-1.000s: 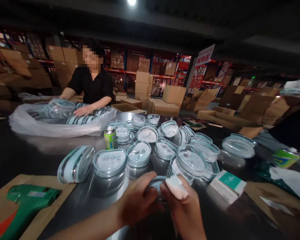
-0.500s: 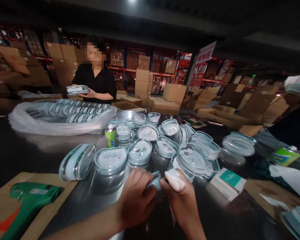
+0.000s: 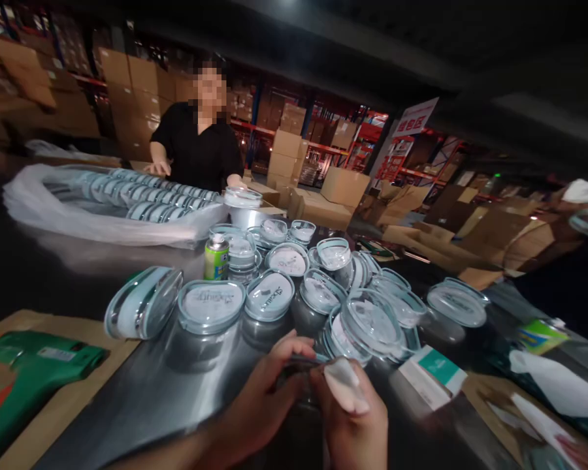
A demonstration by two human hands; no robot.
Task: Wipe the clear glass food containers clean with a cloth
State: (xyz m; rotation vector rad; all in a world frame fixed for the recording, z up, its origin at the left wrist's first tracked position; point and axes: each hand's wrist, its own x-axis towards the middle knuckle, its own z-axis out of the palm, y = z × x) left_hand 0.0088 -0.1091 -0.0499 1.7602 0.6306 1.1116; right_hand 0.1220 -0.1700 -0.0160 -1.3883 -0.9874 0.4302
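Observation:
Low in front of me, my left hand point(image 3: 274, 382) is curled around a clear plastic case with pale blue trim point(image 3: 319, 358); most of this case is hidden by my fingers. My right hand point(image 3: 360, 418) meets it from the other side and grips a folded white cloth point(image 3: 345, 385), which sticks up over the thumb. Just beyond my hands lie several similar clear oval cases, some with a printed white insert point(image 3: 269, 295). A stack of cases point(image 3: 372, 320) stands close to my right hand. A white and teal box point(image 3: 434, 375) lies right of it.
A green glue gun point(image 3: 49, 356) rests on cardboard at left. A spray can point(image 3: 216, 256) stands among the cases; another can point(image 3: 541, 335) lies at right. A large plastic bag point(image 3: 171, 234) holds rows of cases. Across the table stands a co-worker point(image 3: 200, 147); another person point(image 3: 558, 281) is at right.
My left fingers have loosened and extended somewhat along the case, and both hands have shifted slightly. The co-worker has lowered a case to the table's far edge. The view has tilted.

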